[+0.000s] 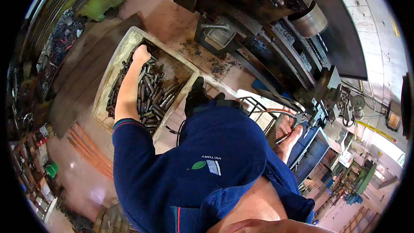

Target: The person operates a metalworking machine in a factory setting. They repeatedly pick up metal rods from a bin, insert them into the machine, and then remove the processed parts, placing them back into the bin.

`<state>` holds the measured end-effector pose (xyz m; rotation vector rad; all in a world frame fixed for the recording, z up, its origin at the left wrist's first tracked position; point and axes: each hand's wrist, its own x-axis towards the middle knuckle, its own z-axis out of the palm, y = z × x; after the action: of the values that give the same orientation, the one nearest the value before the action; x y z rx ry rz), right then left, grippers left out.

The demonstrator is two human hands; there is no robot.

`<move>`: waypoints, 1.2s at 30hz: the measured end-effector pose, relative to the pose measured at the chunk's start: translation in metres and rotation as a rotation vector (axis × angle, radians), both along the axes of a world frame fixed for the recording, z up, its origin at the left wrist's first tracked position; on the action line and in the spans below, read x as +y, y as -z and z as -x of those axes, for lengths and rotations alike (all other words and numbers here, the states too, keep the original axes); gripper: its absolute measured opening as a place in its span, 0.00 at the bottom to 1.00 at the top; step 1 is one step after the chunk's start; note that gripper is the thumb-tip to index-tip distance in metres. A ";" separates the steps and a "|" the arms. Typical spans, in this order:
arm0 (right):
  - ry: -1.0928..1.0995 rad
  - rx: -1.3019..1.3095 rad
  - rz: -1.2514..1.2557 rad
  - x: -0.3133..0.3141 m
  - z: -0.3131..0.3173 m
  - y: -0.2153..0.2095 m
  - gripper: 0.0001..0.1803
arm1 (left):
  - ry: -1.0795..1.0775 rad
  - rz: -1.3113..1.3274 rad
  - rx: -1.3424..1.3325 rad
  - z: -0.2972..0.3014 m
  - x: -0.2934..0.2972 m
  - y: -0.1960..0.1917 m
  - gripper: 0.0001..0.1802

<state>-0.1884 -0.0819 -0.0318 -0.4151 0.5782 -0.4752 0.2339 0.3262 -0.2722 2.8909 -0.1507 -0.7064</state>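
Observation:
My left arm reaches into a worn, cream-coloured bin holding many dark metal cylindrical pieces. At the bin's far end, my left hand is down among the pieces. It looks closed, but its fingertips and whatever they grip are hidden. On the other side, my right hand is wrapped round a plier-like hand tool with two spread, curved handles, one partly orange. The tool's head lies close to the lathe's carriage parts; whether they touch I cannot tell.
A dark, oily lathe with a round chuck and metal chips stretches along the far right. A black wire-frame stand stands near my right side. Reddish bars lie on the floor at left, and a green machine part stands far left.

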 end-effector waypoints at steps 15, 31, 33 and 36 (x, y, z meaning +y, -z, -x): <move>-0.146 0.135 0.081 -0.005 -0.007 0.018 0.31 | -0.023 0.264 -0.203 0.053 0.008 -0.077 0.10; -0.854 0.483 0.881 0.005 -0.066 -0.040 0.22 | 0.062 1.517 0.143 0.202 -0.259 -0.277 0.09; -0.835 0.520 0.885 0.002 -0.058 -0.042 0.22 | 0.106 1.490 0.223 0.211 -0.270 -0.278 0.09; -0.751 0.549 0.900 -0.001 -0.048 -0.038 0.21 | 0.158 1.418 0.270 0.219 -0.280 -0.274 0.09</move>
<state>-0.1401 -0.0829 0.0062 -1.5879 0.6570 0.1550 0.0148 0.0461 0.0014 1.4342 -0.5635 -0.6049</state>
